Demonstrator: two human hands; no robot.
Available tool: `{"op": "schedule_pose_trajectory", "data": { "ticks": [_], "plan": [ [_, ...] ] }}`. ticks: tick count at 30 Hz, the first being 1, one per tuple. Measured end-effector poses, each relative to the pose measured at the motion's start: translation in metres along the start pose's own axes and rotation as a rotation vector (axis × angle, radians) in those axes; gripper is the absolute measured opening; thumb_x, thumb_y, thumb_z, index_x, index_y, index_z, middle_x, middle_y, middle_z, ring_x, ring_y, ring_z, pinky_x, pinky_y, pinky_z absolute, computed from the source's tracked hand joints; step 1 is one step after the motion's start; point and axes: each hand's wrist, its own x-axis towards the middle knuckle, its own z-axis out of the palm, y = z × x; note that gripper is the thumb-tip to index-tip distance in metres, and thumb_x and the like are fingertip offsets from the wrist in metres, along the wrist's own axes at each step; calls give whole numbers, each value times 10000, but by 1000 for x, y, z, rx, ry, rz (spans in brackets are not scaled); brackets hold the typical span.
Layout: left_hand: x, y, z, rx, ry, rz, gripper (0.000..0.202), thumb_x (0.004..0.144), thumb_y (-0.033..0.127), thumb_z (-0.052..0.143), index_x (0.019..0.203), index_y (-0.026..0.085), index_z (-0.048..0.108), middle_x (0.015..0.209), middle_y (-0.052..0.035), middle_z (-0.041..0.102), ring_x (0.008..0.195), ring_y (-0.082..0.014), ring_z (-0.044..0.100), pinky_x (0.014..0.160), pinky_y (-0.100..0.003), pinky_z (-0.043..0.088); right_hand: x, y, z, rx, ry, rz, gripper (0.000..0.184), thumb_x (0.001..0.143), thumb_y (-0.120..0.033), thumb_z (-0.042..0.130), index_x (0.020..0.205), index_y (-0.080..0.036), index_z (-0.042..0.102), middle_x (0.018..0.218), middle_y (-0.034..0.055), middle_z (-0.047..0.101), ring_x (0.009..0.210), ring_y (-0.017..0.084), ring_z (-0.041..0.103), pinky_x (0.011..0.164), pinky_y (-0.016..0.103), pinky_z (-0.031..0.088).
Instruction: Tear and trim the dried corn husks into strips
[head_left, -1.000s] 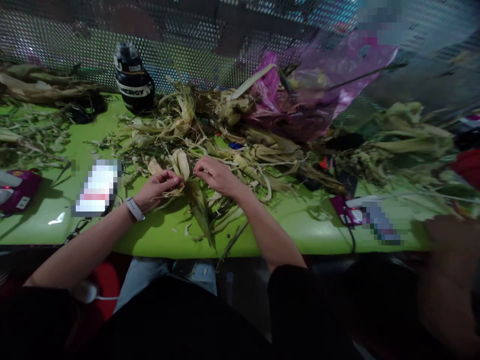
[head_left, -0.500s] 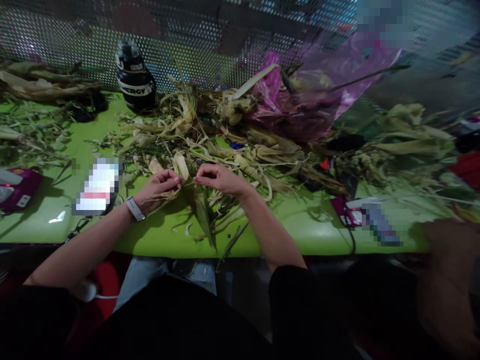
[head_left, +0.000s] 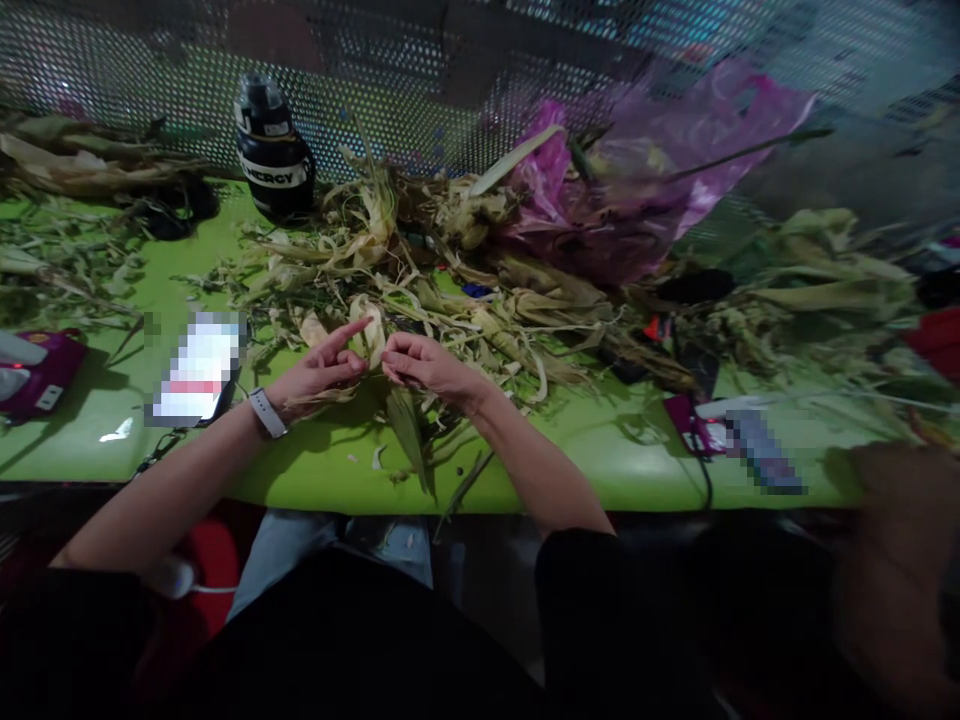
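Observation:
My left hand (head_left: 322,372), with a white watch on its wrist, points its index finger up and right. Its other fingers are curled, and thin strips of corn husk (head_left: 330,398) stick out beneath them. Close on the right, my right hand (head_left: 424,365) has thumb and fingertips pinched together. Whatever is in that pinch is too small to make out. A pale curled husk (head_left: 371,325) lies just behind the gap between the hands. Below my right hand, a green husk leaf (head_left: 406,435) points toward the table's front edge.
Dry husks (head_left: 525,300) heap across the green table (head_left: 300,480). Behind stand a black bottle (head_left: 274,165) and a pink plastic bag (head_left: 600,230) against mesh. A phone (head_left: 196,370) lies left, another phone (head_left: 765,450) right. Another person's arm (head_left: 900,540) is at far right.
My left index finger has stretched out from its pinch. My right hand has shifted slightly left and down, its fingers more curled. The table things stay put.

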Motion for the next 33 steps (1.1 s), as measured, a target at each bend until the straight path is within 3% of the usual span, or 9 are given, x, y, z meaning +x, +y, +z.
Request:
{"op": "schedule_pose_trajectory", "data": {
  "ticks": [4, 8, 11, 15, 20, 24, 26, 30, 33],
  "plan": [
    [-1, 0, -4, 12, 77, 1, 657, 717, 207, 821, 1337, 217, 605, 711, 25, 632, 553, -53, 508, 517, -180, 376, 0, -1, -4, -22, 35, 1, 454, 825, -589, 656, 730, -184, 474, 587, -63, 524, 472, 42, 380, 472, 212, 281],
    [-4, 2, 0, 58, 241, -71, 371, 756, 388, 797, 1063, 188, 736, 786, -13, 673, 619, -94, 571, 561, -218, 443, -1, 0, -4, 57, 42, -35, 432, 821, -562, 674, 723, -185, 490, 594, -59, 540, 528, 65, 491, 565, 226, 389],
    [-6, 3, 8, 132, 252, -114, 381, 776, 511, 745, 908, 155, 723, 835, -49, 701, 661, -130, 622, 596, -253, 489, -2, -1, -1, 81, 14, -51, 419, 828, -558, 667, 734, -185, 503, 613, -46, 580, 579, 82, 543, 634, 240, 436],
    [-4, -2, 13, 151, 120, -112, 490, 682, 399, 851, 1060, 171, 640, 830, -36, 732, 679, -129, 669, 633, -240, 519, -4, -5, 4, 36, -21, -50, 420, 832, -568, 659, 745, -175, 540, 658, -25, 619, 647, 91, 573, 703, 250, 462],
    [2, -8, 6, 39, 144, -35, 593, 603, 241, 900, 1104, 210, 582, 780, 11, 738, 725, -134, 712, 691, -232, 564, -7, -13, 0, -51, -28, -44, 431, 834, -587, 639, 762, -169, 560, 726, -3, 634, 664, 104, 593, 688, 263, 487],
    [4, -9, 3, 13, 184, 34, 545, 594, 256, 907, 1064, 196, 637, 842, -20, 761, 836, -157, 735, 774, -247, 585, -15, -21, -22, -283, 192, -29, 357, 824, -520, 669, 806, -178, 571, 680, -39, 533, 531, 65, 448, 505, 216, 376],
    [6, -7, 3, 42, 220, 66, 476, 614, 281, 898, 1015, 172, 665, 859, -46, 766, 847, -162, 734, 780, -247, 585, -19, -25, -39, -401, 312, -45, 332, 806, -489, 695, 832, -180, 576, 691, -42, 525, 521, 55, 384, 484, 207, 317],
    [8, -2, 1, 85, 365, 179, 443, 618, 309, 890, 974, 164, 671, 884, -58, 765, 874, -177, 730, 789, -268, 584, -30, -29, -70, -596, 345, 14, 325, 818, -484, 657, 894, -170, 619, 778, -3, 595, 591, 89, 473, 568, 238, 383],
    [8, 0, -1, 95, 443, 227, 446, 608, 322, 888, 967, 175, 668, 910, -60, 763, 885, -191, 728, 752, -279, 588, -42, -29, -87, -834, 573, -55, 236, 820, -390, 631, 885, -163, 632, 928, 54, 640, 740, 142, 562, 717, 288, 437]
  ]
}}
